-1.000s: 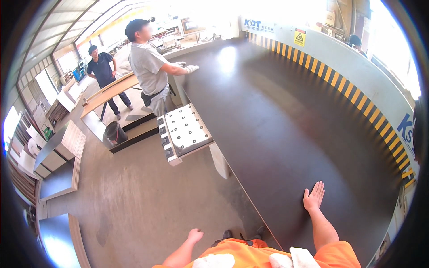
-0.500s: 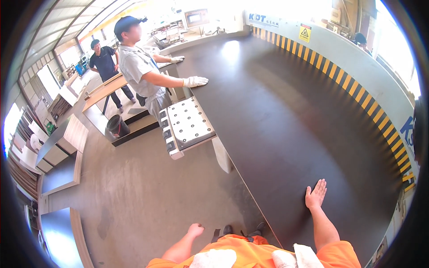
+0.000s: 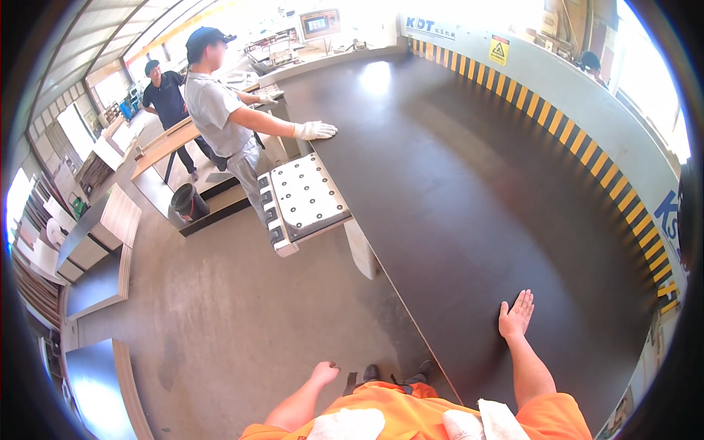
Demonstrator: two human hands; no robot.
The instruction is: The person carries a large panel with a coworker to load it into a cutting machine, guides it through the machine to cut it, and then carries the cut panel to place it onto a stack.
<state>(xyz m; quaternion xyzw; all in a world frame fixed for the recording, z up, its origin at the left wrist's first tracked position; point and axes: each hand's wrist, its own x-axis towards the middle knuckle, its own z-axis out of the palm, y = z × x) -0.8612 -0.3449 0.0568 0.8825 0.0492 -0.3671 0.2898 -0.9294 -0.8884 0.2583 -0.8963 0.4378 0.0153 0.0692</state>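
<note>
My right hand (image 3: 518,315) lies flat, fingers stretched, on a large dark board (image 3: 477,249) that spans the machine bed. My left hand (image 3: 324,370) hangs left of the board's edge, above the concrete floor, fingers curled; whatever it may hold is hidden. Beside the board's left edge is a white support plate with dark round studs (image 3: 301,198). A co-worker in grey (image 3: 216,125) has one gloved hand (image 3: 315,130) on the board's edge and the other farther along.
Black-and-yellow striping (image 3: 557,132) runs along the machine's right side. A second person (image 3: 165,110) stands behind a wooden bench (image 3: 158,161), near a black bucket (image 3: 189,202). Stacked panels (image 3: 99,242) line the left. A screen (image 3: 319,24) sits at the back; another person (image 3: 590,67) is partly visible behind the machine.
The grey-clad co-worker has shifted left, one gloved hand coming down onto the board's edge nearer me and the other moving back. My hands have barely moved.
</note>
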